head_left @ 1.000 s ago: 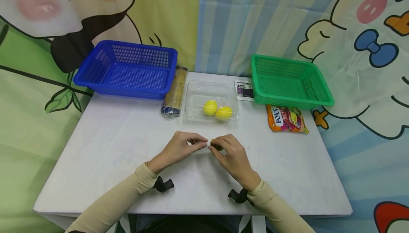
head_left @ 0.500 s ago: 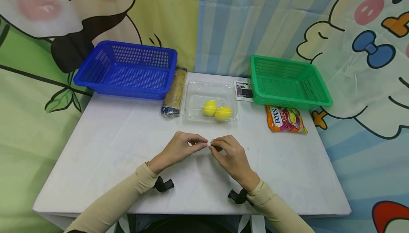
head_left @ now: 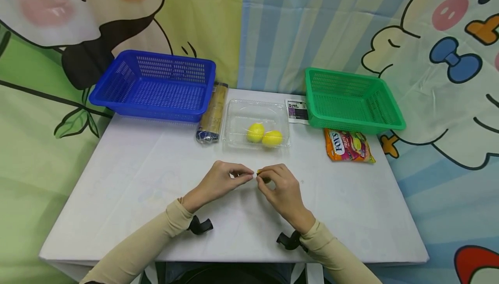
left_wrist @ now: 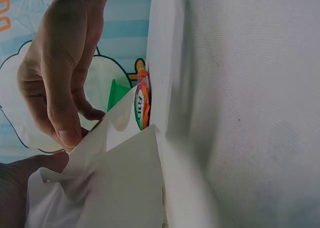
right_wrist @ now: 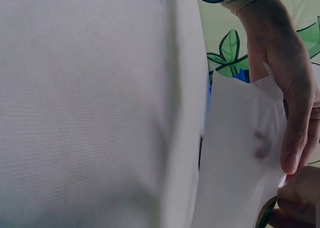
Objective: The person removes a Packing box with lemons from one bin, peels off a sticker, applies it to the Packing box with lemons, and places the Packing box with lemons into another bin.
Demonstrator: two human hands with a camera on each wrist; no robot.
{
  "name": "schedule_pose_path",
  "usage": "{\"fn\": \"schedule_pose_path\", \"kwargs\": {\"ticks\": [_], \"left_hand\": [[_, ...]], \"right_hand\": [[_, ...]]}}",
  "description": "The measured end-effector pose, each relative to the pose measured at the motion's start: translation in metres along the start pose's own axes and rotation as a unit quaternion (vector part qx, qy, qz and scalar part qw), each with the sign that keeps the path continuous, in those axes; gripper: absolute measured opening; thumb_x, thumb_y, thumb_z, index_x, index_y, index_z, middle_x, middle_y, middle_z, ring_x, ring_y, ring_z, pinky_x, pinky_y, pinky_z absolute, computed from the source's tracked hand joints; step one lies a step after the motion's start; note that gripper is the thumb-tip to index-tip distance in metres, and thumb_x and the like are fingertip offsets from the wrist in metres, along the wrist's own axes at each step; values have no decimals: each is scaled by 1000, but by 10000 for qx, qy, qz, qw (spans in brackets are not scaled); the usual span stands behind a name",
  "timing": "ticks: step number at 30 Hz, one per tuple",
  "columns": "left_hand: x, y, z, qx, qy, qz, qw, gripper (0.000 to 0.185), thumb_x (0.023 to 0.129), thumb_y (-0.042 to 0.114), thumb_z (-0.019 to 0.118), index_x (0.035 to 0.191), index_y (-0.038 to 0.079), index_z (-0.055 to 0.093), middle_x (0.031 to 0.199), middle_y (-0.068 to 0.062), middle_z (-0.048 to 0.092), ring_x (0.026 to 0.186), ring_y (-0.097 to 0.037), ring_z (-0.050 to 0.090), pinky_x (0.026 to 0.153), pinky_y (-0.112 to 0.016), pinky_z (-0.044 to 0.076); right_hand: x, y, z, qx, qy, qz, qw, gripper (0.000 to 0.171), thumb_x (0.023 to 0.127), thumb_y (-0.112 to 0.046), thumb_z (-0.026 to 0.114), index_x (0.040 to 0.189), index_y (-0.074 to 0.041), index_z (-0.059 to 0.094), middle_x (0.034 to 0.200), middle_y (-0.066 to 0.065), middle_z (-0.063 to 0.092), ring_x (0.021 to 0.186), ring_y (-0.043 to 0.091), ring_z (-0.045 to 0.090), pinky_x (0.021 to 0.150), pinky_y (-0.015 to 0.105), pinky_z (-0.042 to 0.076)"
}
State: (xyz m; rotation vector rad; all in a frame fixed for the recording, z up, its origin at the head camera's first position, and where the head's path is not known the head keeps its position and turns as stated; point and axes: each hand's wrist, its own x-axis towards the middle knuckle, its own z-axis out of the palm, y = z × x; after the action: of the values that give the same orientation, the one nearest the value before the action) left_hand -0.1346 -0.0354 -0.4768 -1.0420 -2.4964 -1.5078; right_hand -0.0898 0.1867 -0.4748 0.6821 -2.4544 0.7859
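Fingers of my left hand (head_left: 218, 183) and right hand (head_left: 281, 188) pinch small yellow-dark wrapped candy (head_left: 263, 176) between them, near table (head_left: 117, 180) centre, in front of lemon tray (head_left: 238, 119). Grip unchanged from earlier frames.

- From the head camera we looked forward and down over the whole desk (head_left: 117, 167), from some way back.
- Our left wrist camera sat very close, low beside the desk's surface, facing the left hand (left_wrist: 60, 83).
- Our right wrist camera sat equally close, facing that same hand from the opposite side.
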Motion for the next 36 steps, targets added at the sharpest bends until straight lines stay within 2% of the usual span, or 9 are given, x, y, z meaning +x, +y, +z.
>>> {"fn": "schedule_pose_path", "kwargs": {"ticks": [13, 24, 27, 30, 33, 36], "left_hand": [[1, -2, 4, 44, 37, 259, 9996, 11, 94, 16, 80, 104, 15, 84, 95, 7, 81, 76, 1, 69, 67, -29, 60], [1, -1, 4, 245, 122, 531, 9982, 9, 90, 12, 82, 99, 10, 84, 90, 3, 81, 72, 0, 68, 65, -31, 61], [1, -2, 3, 280, 145, 544, 9980, 9, 91, 13, 82, 99, 10, 84, 90, 3, 81, 73, 0, 68, 66, -30, 61], [0, -3, 1, 332, 186, 521, 9979, 9, 90, 14, 83, 99, 11, 84, 90, 3, 81, 73, 0, 69, 66, -30, 60], [-2, -5, 0, 363, 210, 497, 9979, 9, 90, 14, 83, 99, 12, 84, 89, 4, 81, 73, 0, 69, 66, -30, 60], [-3, -6, -1, 346, 188, 472, 9981, 9, 90, 14, 84, 99, 13, 84, 90, 4, 81, 73, 0, 69, 66, -30, 61]], "right_hand": [[-3, -1, 6, -57, 327, 243, 9992, 6, 87, -5, 76, 90, -7, 71, 96, 5, 72, 84, 17, 66, 71, 27, 57], [-4, 0, 6, 583, 335, 660, 9956, 10, 88, 1, 74, 90, -7, 68, 92, 6, 70, 82, 24, 65, 68, 38, 57], [-3, -1, 3, 679, 314, 1029, 9919, 6, 89, -1, 73, 91, -6, 70, 92, 6, 71, 82, 24, 66, 70, 37, 58], [-1, -1, -2, 1024, 272, 1882, 9764, 2, 93, -7, 72, 92, -7, 73, 87, 5, 74, 79, 21, 69, 68, 32, 58], [1, 0, -8, 1482, 195, 2821, 9477, 6, 95, -13, 71, 92, -10, 76, 83, 2, 74, 76, 18, 69, 62, 26, 56], [2, 3, -11, 1707, 115, 3284, 9289, 7, 95, -15, 71, 92, -12, 77, 82, 3, 75, 77, 18, 68, 61, 25, 53]]}}
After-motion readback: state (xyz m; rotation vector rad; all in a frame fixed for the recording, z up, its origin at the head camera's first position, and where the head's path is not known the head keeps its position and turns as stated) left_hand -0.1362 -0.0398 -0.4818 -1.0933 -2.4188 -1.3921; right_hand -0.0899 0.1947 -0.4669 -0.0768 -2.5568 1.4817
